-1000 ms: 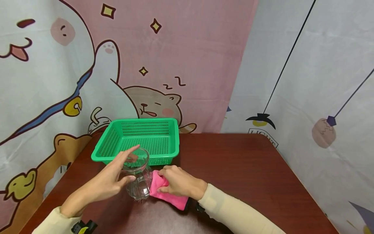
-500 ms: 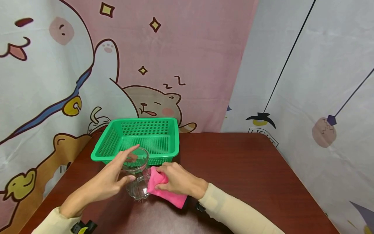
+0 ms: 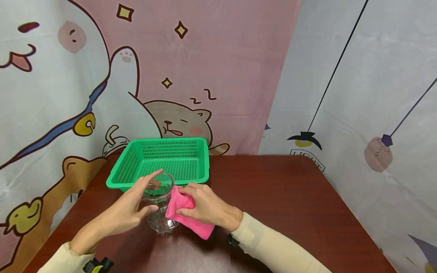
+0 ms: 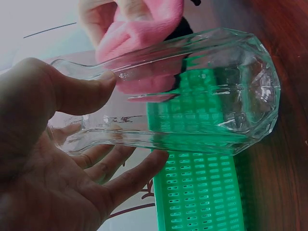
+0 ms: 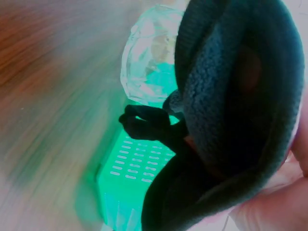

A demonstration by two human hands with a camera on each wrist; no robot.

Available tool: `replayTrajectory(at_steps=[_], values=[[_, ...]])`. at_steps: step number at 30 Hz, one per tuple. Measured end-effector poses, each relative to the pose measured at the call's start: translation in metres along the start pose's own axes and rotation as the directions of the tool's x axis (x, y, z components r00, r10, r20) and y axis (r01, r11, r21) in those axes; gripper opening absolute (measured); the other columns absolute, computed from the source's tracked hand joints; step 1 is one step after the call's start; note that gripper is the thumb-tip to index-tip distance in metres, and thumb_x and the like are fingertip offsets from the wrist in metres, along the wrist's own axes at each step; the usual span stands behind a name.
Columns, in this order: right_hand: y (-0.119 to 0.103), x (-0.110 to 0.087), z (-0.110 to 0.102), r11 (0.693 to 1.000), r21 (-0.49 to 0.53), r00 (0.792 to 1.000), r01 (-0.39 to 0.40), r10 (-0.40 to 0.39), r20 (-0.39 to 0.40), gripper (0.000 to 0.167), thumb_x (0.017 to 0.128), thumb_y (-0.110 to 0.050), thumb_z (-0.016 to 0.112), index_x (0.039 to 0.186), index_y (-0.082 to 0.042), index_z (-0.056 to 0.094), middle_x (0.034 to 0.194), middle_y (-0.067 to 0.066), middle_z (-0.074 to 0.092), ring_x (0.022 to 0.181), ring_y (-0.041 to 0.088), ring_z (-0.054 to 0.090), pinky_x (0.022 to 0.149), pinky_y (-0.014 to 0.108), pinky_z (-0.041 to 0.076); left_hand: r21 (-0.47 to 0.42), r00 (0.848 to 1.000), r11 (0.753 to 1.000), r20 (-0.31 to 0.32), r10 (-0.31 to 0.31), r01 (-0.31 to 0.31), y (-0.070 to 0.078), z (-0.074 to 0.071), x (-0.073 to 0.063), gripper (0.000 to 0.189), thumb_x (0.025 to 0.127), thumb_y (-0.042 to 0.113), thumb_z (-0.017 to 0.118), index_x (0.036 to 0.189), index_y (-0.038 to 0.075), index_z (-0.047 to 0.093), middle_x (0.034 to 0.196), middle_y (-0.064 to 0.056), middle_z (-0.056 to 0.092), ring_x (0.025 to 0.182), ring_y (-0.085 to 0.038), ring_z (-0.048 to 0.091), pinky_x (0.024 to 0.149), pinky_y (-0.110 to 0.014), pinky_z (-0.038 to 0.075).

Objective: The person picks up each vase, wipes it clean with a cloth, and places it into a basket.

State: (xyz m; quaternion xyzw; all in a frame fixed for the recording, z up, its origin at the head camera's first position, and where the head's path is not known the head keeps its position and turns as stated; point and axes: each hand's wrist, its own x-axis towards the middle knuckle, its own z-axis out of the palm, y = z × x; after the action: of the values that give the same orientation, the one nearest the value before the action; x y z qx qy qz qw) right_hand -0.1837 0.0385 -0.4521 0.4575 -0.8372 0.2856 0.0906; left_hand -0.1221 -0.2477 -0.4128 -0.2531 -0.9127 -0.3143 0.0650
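Note:
A clear glass vase, wide-mouthed with a flared rim, is held in my left hand, thumb on the near side and fingers round the far side. The left wrist view shows its faceted base pointing away from the palm. My right hand pinches a bunched pink cloth and presses it against the vase's right side, just below the rim. In the right wrist view the dark edge of the cloth, with a small dark loop, hides most of the fingers.
Right behind the vase, a green slotted plastic basket stands on the dark reddish-brown table. A cartoon-printed curtain hangs close along the table's back and sides.
My right hand and the cloth have slid up and slightly left along the vase, from its lower side towards the rim. My left hand and the vase have stayed in place.

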Motion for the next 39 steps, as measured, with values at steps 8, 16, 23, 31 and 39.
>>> replayTrajectory(at_steps=[8, 16, 23, 31, 39], values=[[-0.0029, 0.0022, -0.0027, 0.999, 0.014, 0.997, 0.033, -0.032, -0.071, 0.056, 0.100, -0.030, 0.096, 0.145, -0.002, 0.078, 0.124, 0.007, 0.083, 0.106, 0.013, 0.075, 0.087, 0.013, 0.059, -0.008, 1.000, 1.000, 0.001, 0.002, -0.002, 0.0006, -0.0002, -0.0001, 0.109, 0.101, 0.001, 0.088, 0.186, 0.027, 0.025, 0.154, -0.012, 0.064, 0.145, -0.033, 0.066, 0.110, -0.047, 0.068], [-0.0026, 0.0033, -0.0050, 0.997, 0.058, 0.990, 0.050, -0.042, -0.134, 0.053, 0.097, -0.028, 0.099, 0.140, -0.003, 0.080, 0.125, 0.008, 0.083, 0.105, 0.014, 0.076, 0.083, 0.011, 0.058, -0.016, 1.000, 1.000, 0.003, 0.013, -0.013, 0.0007, -0.0006, 0.0005, 0.109, 0.101, -0.001, 0.087, 0.186, 0.027, 0.025, 0.154, -0.013, 0.063, 0.144, -0.033, 0.066, 0.109, -0.045, 0.069], [-0.0006, 0.0024, -0.0035, 0.993, 0.097, 0.975, 0.072, -0.049, -0.218, 0.050, 0.093, -0.026, 0.102, 0.134, -0.005, 0.081, 0.121, 0.006, 0.084, 0.104, 0.014, 0.077, 0.085, 0.012, 0.060, -0.019, 1.000, 1.000, 0.005, 0.012, -0.012, -0.0004, -0.0001, -0.0001, 0.108, 0.102, -0.001, 0.087, 0.186, 0.027, 0.025, 0.154, -0.014, 0.063, 0.145, -0.034, 0.066, 0.110, -0.045, 0.069], [-0.0003, 0.0027, -0.0039, 0.989, 0.112, 0.958, 0.093, -0.058, -0.282, 0.051, 0.094, -0.025, 0.101, 0.135, -0.004, 0.080, 0.121, 0.007, 0.084, 0.102, 0.013, 0.076, 0.081, 0.011, 0.059, -0.023, 1.000, 1.000, 0.003, 0.022, -0.022, 0.0003, 0.0000, 0.0001, 0.108, 0.101, 0.000, 0.087, 0.186, 0.026, 0.025, 0.154, -0.013, 0.063, 0.145, -0.035, 0.066, 0.110, -0.046, 0.068], [-0.0022, 0.0060, -0.0019, 0.991, 0.119, 0.972, 0.056, -0.026, -0.234, 0.046, 0.096, -0.025, 0.100, 0.134, -0.007, 0.081, 0.120, 0.005, 0.083, 0.101, 0.012, 0.073, 0.082, 0.013, 0.057, -0.007, 1.000, 1.000, 0.002, 0.022, -0.022, -0.0001, -0.0008, -0.0003, 0.108, 0.101, 0.000, 0.087, 0.186, 0.027, 0.026, 0.155, -0.014, 0.064, 0.145, -0.034, 0.066, 0.111, -0.047, 0.068]])
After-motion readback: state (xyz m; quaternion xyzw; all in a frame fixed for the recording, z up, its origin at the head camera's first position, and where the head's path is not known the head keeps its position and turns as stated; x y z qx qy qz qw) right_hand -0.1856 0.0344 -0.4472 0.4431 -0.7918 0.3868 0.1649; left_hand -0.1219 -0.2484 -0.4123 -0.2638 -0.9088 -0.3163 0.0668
